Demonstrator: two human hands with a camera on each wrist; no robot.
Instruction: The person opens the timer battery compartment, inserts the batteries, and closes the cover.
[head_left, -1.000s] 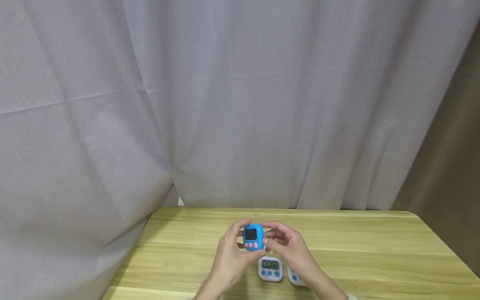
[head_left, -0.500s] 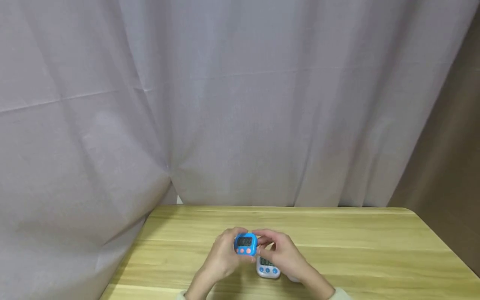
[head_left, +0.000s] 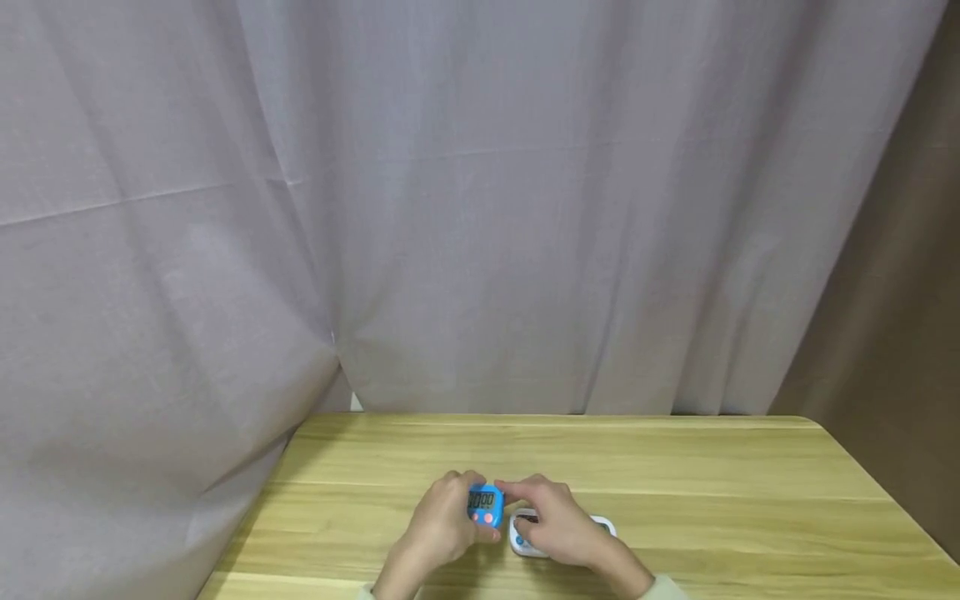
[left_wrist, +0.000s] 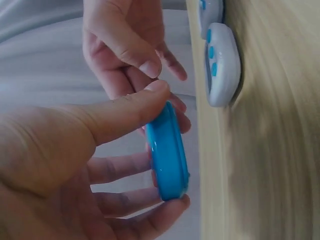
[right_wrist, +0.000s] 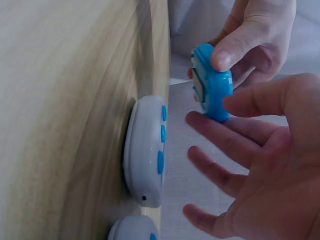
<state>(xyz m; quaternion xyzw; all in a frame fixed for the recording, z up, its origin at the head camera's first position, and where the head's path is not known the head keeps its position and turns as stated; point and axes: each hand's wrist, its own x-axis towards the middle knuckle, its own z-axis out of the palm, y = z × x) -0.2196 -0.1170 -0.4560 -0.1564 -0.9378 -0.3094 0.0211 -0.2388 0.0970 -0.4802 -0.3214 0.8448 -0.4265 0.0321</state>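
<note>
My left hand [head_left: 442, 521] grips a blue digital timer [head_left: 486, 506] with pink buttons, thumb on one edge and fingers on the other. Digits show on its screen, partly covered by the hand. In the left wrist view the timer [left_wrist: 169, 155] is held on edge above the table. My right hand [head_left: 558, 525] reaches in from the right, fingers mostly extended and a fingertip right at the timer's edge. Below that hand lies a white timer [right_wrist: 145, 150] with blue buttons, largely covered in the head view. A second white timer [head_left: 606, 523] lies beside it, partly hidden.
The wooden table [head_left: 720, 483] carries both white timers near its front. A grey curtain [head_left: 480, 208] hangs behind the table's back edge, with a darker brown cloth [head_left: 885, 333] at the right.
Both hands have come lower with the blue timer, which has shifted slightly left. Its screen looked dark and now shows digits. The right hand now covers more of the nearer white timer.
</note>
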